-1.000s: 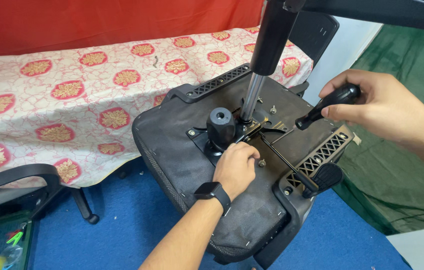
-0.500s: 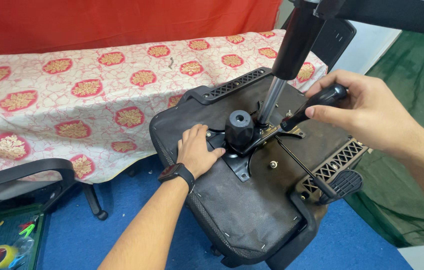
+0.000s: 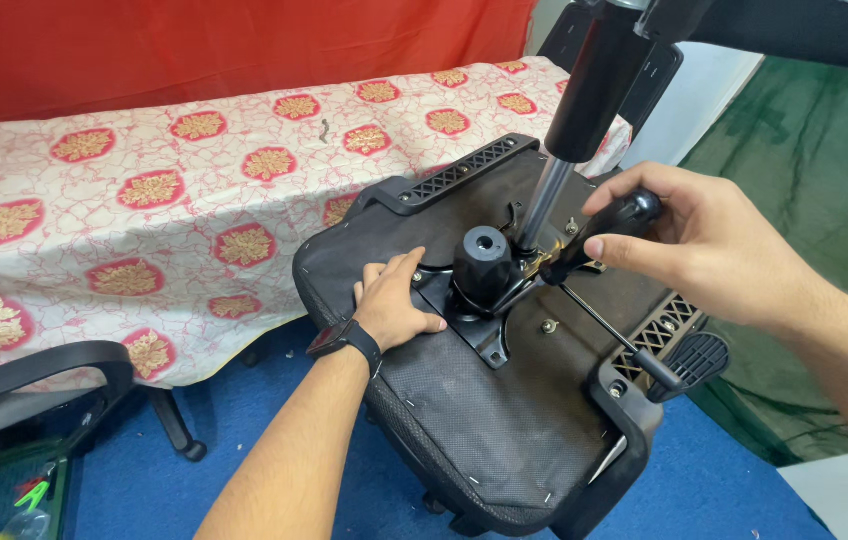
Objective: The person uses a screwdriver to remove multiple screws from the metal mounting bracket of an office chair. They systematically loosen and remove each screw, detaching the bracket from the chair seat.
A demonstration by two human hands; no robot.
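Observation:
An upturned black office chair seat (image 3: 504, 420) lies tilted, its underside facing me. A black metal mechanism plate (image 3: 489, 340) with a round black knob (image 3: 482, 258) is mounted at its middle, and a chrome gas cylinder (image 3: 542, 205) rises from it. My left hand (image 3: 391, 300), a dark watch on its wrist, lies flat on the seat just left of the plate. My right hand (image 3: 699, 240) grips a black screwdriver handle (image 3: 604, 232), its tip down at the plate beside the cylinder. A thin lever rod (image 3: 609, 330) runs to a black paddle (image 3: 696, 360).
A table under a pink and red patterned cloth (image 3: 144, 200) stands behind, with a red curtain (image 3: 224, 40) above it. Another black chair's armrest (image 3: 24, 380) and a green tool tray (image 3: 4, 490) sit at lower left on blue floor. Green fabric (image 3: 824, 200) lies to the right.
My left hand moved from the plate's right side near a bolt to the seat left of the plate. My right hand brought the screwdriver down and left, toward the cylinder's base.

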